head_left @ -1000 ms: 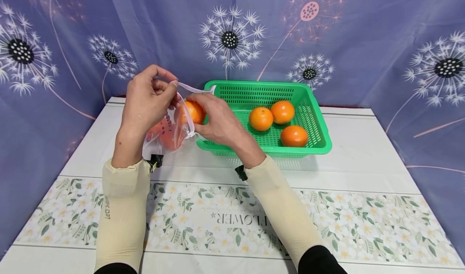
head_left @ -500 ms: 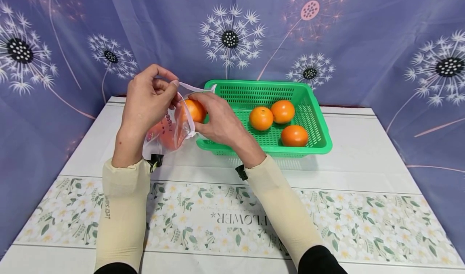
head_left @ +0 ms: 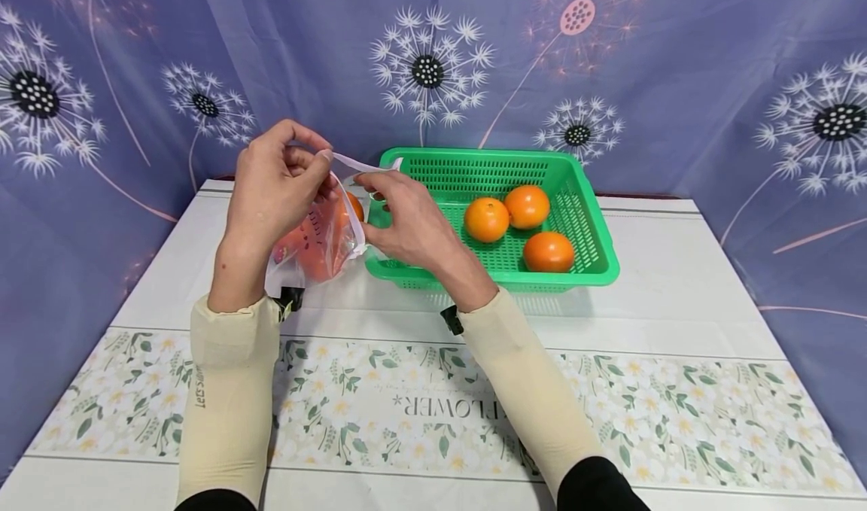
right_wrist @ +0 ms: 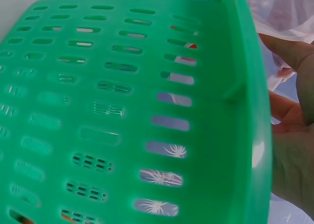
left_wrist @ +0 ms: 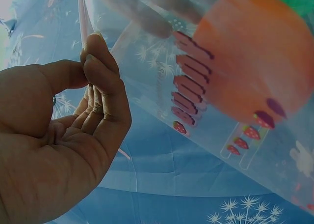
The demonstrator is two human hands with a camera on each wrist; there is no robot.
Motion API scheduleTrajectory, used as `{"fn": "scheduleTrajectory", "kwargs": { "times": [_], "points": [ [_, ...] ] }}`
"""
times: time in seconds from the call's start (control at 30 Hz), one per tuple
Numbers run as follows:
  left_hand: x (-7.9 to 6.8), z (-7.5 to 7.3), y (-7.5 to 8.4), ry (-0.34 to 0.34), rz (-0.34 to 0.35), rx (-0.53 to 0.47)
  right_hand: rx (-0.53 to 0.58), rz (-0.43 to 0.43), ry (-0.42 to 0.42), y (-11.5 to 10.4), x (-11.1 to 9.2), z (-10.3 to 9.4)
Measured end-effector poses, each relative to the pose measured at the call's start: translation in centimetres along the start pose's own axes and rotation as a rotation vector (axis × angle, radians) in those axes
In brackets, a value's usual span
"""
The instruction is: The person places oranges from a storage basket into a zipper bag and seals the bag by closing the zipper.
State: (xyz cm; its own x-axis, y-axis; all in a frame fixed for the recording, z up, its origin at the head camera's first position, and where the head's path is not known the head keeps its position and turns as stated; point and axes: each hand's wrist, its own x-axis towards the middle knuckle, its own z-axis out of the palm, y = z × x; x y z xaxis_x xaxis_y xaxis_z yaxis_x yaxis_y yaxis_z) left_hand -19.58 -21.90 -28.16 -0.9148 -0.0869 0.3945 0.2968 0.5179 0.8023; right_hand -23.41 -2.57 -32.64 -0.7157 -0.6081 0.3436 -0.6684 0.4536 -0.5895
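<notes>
Clear bag point(left_wrist: 191, 86), orange fruit point(left_wrist: 255, 52) inside — left hand point(head_left: 274, 184) pinching rim point(head_left: 357, 229), right hand point(head_left: 413, 221) unclenched.

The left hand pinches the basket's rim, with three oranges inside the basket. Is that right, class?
Not the green basket: the left hand pinches the clear bag by its edge, as the head view shows. Three oranges lie in the basket.

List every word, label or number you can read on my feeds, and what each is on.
"FLOWER*": on the floral tablecloth, upside down in the head view.
"Let's": on the left sleeve, running sideways; the rest of that print can't be made out.
Probably "BUNNY": on the clear plastic bag, skewed, so not certain.
Small line next to "FLOWER*": too small to read.
No numbers readable.
</notes>
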Motion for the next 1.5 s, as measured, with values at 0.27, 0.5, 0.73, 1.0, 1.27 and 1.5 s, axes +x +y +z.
{"fn": "scheduleTrajectory", "kwargs": {
  "times": [0.27, 0.5, 0.73, 1.0, 1.27, 1.5],
  "points": [
    [0.0, 0.0, 0.0, 0.012, -0.010, 0.016, 0.000, 0.007, 0.001, 0.1, -0.2, -0.4],
    [0.0, 0.0, 0.0, 0.018, -0.013, 0.016, 0.012, 0.037, -0.012, 0.1, -0.5, -0.7],
    [0.1, 0.0, 0.0, 0.018, -0.015, 0.013, 0.015, 0.048, 0.000, 0.3, -0.8, -0.9],
    [0.1, 0.1, 0.0, 0.020, -0.018, 0.025, 0.024, 0.028, 0.014, 0.5, -1.3, -1.1],
    [0.1, 0.1, -0.2, 0.025, -0.010, 0.047, 0.010, 0.023, 0.037, 1.2, -1.7, -1.4],
    [0.1, 0.2, -0.2, 0.025, 0.004, 0.051, -0.020, 0.045, 0.043, 1.8, -2.3, -2.0]
  ]
}}
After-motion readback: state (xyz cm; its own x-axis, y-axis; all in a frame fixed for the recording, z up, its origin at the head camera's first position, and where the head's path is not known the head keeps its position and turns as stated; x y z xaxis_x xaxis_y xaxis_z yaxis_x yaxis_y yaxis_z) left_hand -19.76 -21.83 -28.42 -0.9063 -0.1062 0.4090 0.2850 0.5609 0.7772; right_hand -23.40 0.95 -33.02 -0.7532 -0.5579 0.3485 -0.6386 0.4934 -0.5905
